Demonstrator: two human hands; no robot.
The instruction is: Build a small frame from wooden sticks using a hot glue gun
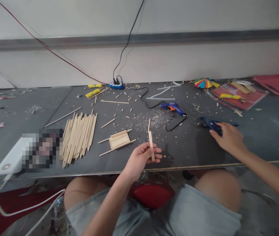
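Observation:
My left hand (145, 155) is closed on a small bundle of wooden sticks (150, 139), held upright above the front of the table, with one stick jutting out past the top. Over to the right, my right hand (229, 137) has its thumb and fingers around blue-handled pliers (212, 124) lying at the table surface; their jaws are blurred. A small frame of glued sticks (119, 140) lies left of my left hand. Further left is a large pile of wooden sticks (79, 139). Behind the hands rests a blue glue gun (174, 107) with its black cord.
Stick offcuts and glue shreds litter the dark table (139, 123). At the back stand a blue power strip (116, 86) and yellow tubes (94, 93). A white power bank (13, 157) lies left. Coloured strips (203, 83) and a red packet (243, 98) lie right.

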